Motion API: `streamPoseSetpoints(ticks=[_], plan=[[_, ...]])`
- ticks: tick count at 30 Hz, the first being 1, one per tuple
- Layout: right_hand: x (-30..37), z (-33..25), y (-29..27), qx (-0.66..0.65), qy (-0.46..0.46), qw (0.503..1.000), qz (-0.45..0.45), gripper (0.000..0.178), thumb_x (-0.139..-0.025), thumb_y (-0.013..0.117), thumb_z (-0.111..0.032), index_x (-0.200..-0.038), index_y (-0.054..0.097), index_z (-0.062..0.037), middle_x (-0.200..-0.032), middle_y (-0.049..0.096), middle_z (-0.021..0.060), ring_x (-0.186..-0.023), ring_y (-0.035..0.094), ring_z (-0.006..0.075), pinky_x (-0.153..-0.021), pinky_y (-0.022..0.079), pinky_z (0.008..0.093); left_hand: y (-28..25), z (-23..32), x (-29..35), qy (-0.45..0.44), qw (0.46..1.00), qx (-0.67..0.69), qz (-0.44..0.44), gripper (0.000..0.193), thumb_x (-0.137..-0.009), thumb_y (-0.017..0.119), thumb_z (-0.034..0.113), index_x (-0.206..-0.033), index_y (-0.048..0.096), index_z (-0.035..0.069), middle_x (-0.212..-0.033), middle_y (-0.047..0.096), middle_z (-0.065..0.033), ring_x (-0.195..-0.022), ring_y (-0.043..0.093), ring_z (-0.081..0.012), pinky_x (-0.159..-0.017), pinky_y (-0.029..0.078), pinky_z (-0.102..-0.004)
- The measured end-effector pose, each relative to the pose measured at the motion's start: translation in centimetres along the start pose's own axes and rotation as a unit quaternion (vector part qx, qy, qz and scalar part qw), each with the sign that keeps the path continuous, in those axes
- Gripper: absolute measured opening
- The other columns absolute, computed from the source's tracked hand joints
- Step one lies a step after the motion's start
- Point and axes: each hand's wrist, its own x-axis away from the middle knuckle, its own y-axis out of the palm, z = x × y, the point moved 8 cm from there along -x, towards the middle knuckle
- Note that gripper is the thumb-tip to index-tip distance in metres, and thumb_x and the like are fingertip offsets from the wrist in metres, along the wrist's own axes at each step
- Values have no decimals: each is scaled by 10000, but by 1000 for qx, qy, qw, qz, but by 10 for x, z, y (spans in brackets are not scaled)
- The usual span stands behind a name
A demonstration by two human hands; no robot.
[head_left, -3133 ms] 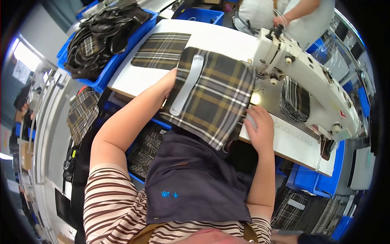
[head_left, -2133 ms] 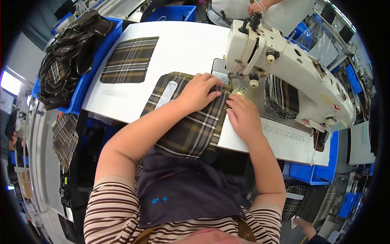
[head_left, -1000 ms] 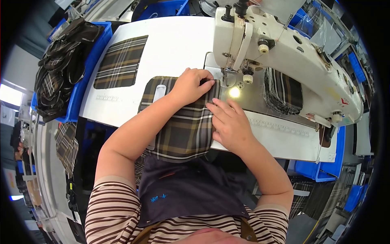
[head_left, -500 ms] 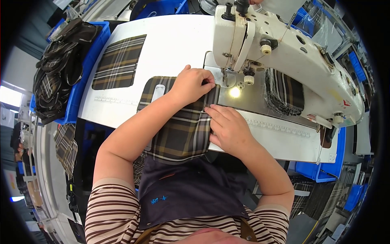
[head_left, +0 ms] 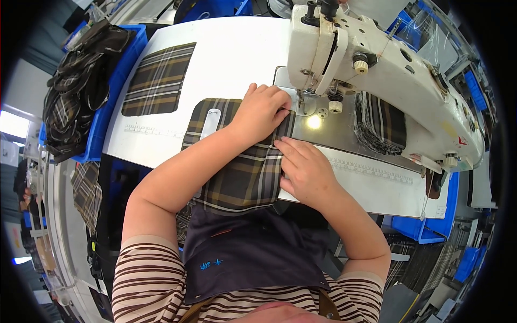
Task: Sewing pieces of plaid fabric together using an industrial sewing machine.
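A plaid fabric piece in brown, black and white lies over the table's front edge, its lower end reaching my apron. My left hand is closed on its upper right edge, fingers curled beside the needle area of the white sewing machine. Lower down the same edge, my right hand pinches the fabric between thumb and fingers, at a spot where white stripes cross. A pale flat strip sits on the fabric's left part, partly hidden by my left forearm.
Another plaid piece lies flat at the table's far left. A stack of plaid pieces stands under the machine arm. At left, a blue bin holds dark pieces. Printed rulers run along the white table.
Both hands stay on the fabric's right edge and keep their grip. The left hand's fingers bunch slightly closer to the needle area. The whole view has shifted a little.
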Motion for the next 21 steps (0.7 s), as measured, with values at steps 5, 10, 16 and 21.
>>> streamPoseSetpoints(ticks=[5,10,16,21], plan=[[-1,0,-3,-9,5,1000,3,327,-692,801,-183,-925,685,14,-1280,665,171,-1252,601,325,-1069,492,440,4,16,7,106,990,-87,-21,131,-881,717,90,-993,702,154,-1098,691,29,-1044,617,-219,-948,423,-438],[2,9,-4,1,34,999,2,317,-691,801,-160,-928,682,14,-1280,666,158,-1247,605,318,-1045,499,453,0,25,18,120,991,-46,-43,258,-888,724,127,-1145,714,147,-1199,686,23,-1129,609,-216,-984,427,-466],[2,18,-8,12,56,998,5,290,-684,791,-106,-921,680,19,-1285,668,151,-1252,606,312,-1042,504,440,2,22,13,107,994,-22,6,270,-884,719,156,-1150,738,115,-1212,692,12,-1129,604,-225,-1005,442,-458],[1,21,-9,18,59,998,16,278,-680,779,-81,-916,675,23,-1286,670,152,-1260,608,315,-1044,505,441,3,20,9,109,994,-1,5,271,-883,725,150,-1153,731,115,-1217,697,0,-1121,611,-235,-980,443,-429]])
